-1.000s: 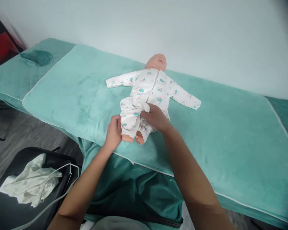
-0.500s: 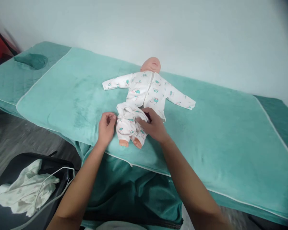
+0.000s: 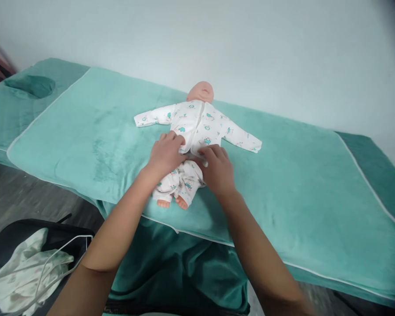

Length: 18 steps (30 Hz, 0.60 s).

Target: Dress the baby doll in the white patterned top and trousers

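Note:
A baby doll (image 3: 201,92) lies on its back, in a white long-sleeved top (image 3: 197,120) with small green and pink prints. Matching baby pants (image 3: 188,180) are bunched on its legs, with both feet poking out of the cuffs. My left hand (image 3: 166,154) is closed at one side of the waistband, its fingers over the top's hem. On the other side my right hand (image 3: 219,170) pinches the waistband below the hem. Both hands partly hide the doll's waist and the fingertips' hold.
The doll rests on a padded table with a green cover (image 3: 283,184), set against a white wall (image 3: 266,52). A face hole (image 3: 31,86) is at the table's left end. At lower left, a black chair (image 3: 75,232) bears crumpled pale cloth (image 3: 36,267) and a white hanger (image 3: 75,237).
My left hand has moved from beside the pants up to the waist. My right hand stays at the waistband, which is pulled higher and flatter. The view has shifted slightly.

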### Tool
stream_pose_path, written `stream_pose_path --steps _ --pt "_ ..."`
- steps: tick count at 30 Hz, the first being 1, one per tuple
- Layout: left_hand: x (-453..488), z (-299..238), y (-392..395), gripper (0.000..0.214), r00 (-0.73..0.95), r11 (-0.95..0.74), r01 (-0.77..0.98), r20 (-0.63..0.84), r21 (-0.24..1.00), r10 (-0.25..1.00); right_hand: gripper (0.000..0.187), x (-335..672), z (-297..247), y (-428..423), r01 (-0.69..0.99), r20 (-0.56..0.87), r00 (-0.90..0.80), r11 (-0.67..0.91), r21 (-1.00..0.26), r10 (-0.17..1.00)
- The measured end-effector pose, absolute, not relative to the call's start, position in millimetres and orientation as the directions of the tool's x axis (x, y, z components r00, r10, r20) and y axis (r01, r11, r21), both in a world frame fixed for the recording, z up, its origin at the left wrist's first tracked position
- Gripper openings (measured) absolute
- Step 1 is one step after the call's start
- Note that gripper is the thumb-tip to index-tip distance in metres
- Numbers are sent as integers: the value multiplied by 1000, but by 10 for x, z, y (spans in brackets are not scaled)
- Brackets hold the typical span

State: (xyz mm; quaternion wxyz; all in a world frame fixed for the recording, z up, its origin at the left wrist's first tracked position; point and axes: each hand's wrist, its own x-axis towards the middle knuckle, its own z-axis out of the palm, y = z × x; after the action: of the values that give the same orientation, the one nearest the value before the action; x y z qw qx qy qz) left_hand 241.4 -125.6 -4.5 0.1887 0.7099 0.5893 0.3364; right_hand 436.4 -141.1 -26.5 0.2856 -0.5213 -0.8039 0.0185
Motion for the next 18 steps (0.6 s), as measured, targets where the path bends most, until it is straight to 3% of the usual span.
stream_pose_path --steps 4,7,10,13,15,17,18 --pt "2583 -30 -1332 29 126 -231 886 269 403 955 18 4202 -177 -1307 883 381 -311 412 -222 871" --pt "2634 52 -1357 12 97 -200 906 278 372 956 19 4168 -144 -1254 870 400 -260 393 -299 879" --pt "2500 94 -1278 6 -59 -136 813 313 566 948 22 4361 -168 -1220 700 435 -34 332 -632 900" --pt "2131 -40 -1114 12 -378 -89 495 306 864 874 29 4822 -300 -1206 254 326 399 239 -937 857" --pt "1834 -223 -1011 12 -549 -42 240 171 970 818 37 5190 -436 -1230 33 163 589 178 -983 791" --pt "1603 -423 -956 15 -613 59 140 39 988 789 40 5490 -568 -1293 23 36 636 28 -999 771" --pt "1535 -509 -952 15 -619 55 161 58 985 783 38 5585 -620 -1338 67 31 624 -14 -998 781"
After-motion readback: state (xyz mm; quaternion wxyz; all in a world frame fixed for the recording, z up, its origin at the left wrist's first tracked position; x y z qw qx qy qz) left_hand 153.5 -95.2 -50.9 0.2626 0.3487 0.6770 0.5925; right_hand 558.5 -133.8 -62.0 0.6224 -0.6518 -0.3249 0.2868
